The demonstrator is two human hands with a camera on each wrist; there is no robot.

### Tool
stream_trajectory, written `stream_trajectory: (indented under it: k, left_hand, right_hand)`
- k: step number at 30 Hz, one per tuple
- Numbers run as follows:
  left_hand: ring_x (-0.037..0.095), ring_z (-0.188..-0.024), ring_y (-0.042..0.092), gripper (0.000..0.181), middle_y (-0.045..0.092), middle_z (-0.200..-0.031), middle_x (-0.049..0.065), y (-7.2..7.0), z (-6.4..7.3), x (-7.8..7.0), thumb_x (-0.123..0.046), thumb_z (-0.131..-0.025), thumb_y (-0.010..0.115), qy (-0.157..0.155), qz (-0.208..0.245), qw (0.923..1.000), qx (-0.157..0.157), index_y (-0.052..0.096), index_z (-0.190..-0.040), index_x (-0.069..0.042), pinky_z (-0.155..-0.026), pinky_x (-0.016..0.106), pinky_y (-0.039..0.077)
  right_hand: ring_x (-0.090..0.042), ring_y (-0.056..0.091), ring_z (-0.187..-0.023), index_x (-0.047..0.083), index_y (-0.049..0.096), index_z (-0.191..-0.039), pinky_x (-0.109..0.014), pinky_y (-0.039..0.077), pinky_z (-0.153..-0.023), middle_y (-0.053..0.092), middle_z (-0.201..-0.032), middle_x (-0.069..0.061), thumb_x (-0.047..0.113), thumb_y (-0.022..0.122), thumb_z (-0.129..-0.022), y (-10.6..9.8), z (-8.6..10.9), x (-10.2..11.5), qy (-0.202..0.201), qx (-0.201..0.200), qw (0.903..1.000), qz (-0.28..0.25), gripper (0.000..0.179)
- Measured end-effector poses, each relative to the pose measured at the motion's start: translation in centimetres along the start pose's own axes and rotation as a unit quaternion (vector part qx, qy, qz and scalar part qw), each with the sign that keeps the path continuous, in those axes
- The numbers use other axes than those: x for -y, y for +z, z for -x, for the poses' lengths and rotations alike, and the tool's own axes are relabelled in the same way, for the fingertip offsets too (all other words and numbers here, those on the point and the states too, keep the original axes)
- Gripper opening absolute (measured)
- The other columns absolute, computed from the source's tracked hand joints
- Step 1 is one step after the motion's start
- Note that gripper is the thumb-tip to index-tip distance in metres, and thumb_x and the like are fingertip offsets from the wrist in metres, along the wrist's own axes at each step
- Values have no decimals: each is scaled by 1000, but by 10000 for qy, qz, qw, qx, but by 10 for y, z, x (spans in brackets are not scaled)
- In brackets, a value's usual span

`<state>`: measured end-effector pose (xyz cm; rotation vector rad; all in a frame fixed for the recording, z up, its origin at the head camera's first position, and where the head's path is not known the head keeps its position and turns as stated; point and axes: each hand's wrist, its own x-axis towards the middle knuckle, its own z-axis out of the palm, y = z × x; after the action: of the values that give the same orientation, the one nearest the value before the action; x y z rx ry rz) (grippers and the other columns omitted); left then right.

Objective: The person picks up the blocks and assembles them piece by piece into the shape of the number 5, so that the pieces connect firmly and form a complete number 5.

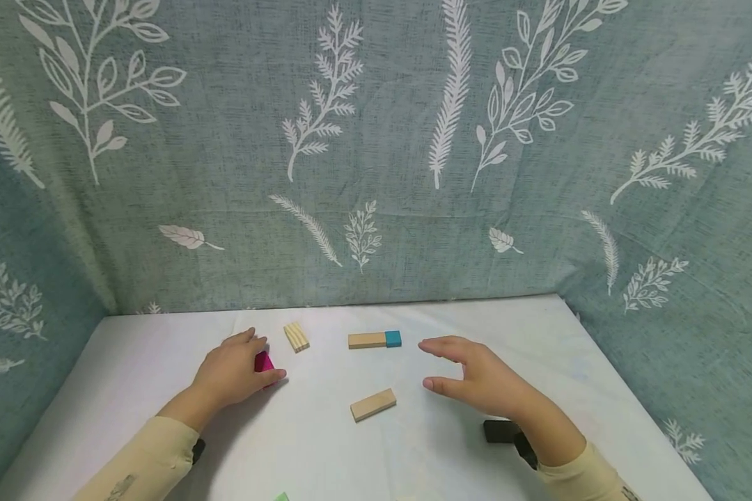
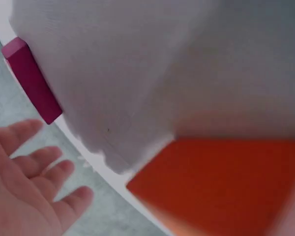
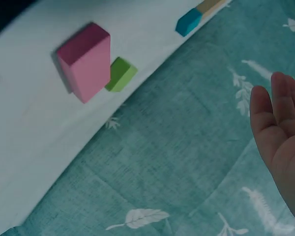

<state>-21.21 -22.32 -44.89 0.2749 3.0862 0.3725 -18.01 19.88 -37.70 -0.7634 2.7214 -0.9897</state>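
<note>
My left hand [image 1: 235, 372] hovers over a magenta block [image 1: 264, 362], its thumb and fingers spread on either side. In the left wrist view a gap shows between the fingertips and the magenta block [image 2: 34, 83]. Large in that view, an orange block [image 2: 226, 182] lies near the wrist; the left arm hides it in the head view. My right hand [image 1: 476, 376] is held over the table, thumb apart from extended fingers, with nothing in its grasp. A pink block [image 3: 86, 66] and a green block [image 3: 121, 74] show in the right wrist view, mostly hidden behind the right hand in the head view.
A wooden block [image 1: 367, 340] lies against a teal block [image 1: 393, 339] towards the back. A striped wooden block [image 1: 296, 337] is right of the left hand. Another plain wooden block [image 1: 373, 405] lies mid-table. A green corner [image 1: 281, 497] peeks in at the front. Patterned curtain [image 1: 388, 229] borders the white table.
</note>
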Motion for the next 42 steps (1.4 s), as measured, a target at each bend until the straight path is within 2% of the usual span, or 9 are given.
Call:
stream_trajectory:
  k: [4, 7, 11, 14, 22, 26, 32, 36, 42]
  left_hand:
    - [52, -125, 54, 84, 54, -139, 33, -2, 10, 0, -68, -75, 75, -326, 2, 9994, -74, 68, -121, 3, -79, 58, 55]
    - [48, -115, 59, 84, 59, -133, 30, -1, 16, -3, -69, -70, 79, -459, 139, 9988, -39, 68, -113, 2, -68, 52, 55]
    - [48, -115, 59, 91, 58, -132, 30, 2, 18, -6, -63, -67, 84, -463, 141, 9988, 103, 63, -122, 7, -78, 59, 56]
    - [51, -120, 56, 93, 56, -135, 32, 2, 17, -4, -57, -67, 87, -473, 122, 9987, 151, 60, -128, 9, -85, 63, 54]
    - [57, -125, 49, 88, 52, -138, 34, 0, 10, 13, -51, -68, 89, -536, 447, 9967, 423, 62, -130, 5, -98, 67, 47]
    - [57, -128, 46, 85, 52, -139, 33, 2, 8, 18, -47, -68, 91, -543, 700, 9952, 424, 63, -132, 1, -99, 68, 44]
    - [56, -131, 44, 85, 51, -141, 33, 4, 7, 20, -43, -67, 92, -488, 1078, 9922, 397, 62, -133, 1, -104, 68, 41]
    - [54, -135, 43, 84, 52, -143, 30, 3, 6, 15, -41, -68, 93, -440, 1572, 9857, 420, 61, -135, -2, -108, 67, 39]
    - [52, -141, 38, 83, 49, -149, 27, 2, 2, 5, -36, -73, 90, -492, 2513, 9653, 523, 56, -142, -6, -111, 66, 36]
  right_hand:
    - [-18, 53, -137, 22, 60, -141, -50, 43, -113, 60, -142, 9, 50, 72, -90, 6, 10, 1, -181, -160, 9995, 203, 60]
    - [-22, 53, -138, 21, 61, -140, -52, 48, -108, 61, -142, 6, 50, 72, -91, 9, 16, -1, -85, -258, 9994, 226, 58]
    - [-28, 51, -139, 22, 61, -140, -57, 53, -99, 60, -144, 3, 51, 71, -91, 13, 20, -6, 138, -232, 9995, -150, 58]
    - [-29, 51, -138, 22, 61, -140, -61, 53, -95, 59, -145, 3, 52, 70, -91, 15, 22, -7, 142, -184, 9990, -387, 58]
    - [-28, 55, -133, 19, 62, -139, -56, 55, -95, 61, -143, 1, 50, 71, -91, 15, 24, -13, 106, -155, 9991, -386, 58]
    - [-29, 58, -129, 19, 62, -139, -57, 55, -95, 61, -141, -1, 49, 71, -91, 17, 26, -18, 202, -161, 9988, -406, 57]
    - [-30, 60, -124, 20, 64, -137, -57, 55, -92, 62, -140, 0, 50, 71, -91, 21, 26, -24, 215, -184, 9989, -370, 56]
    - [-30, 61, -120, 20, 65, -136, -57, 55, -92, 63, -137, -1, 48, 72, -91, 23, 25, -26, 274, -165, 9986, -410, 54]
    - [-27, 62, -115, 19, 66, -135, -54, 53, -93, 65, -132, -3, 47, 73, -91, 26, 23, -27, 333, -121, 9984, -449, 53]
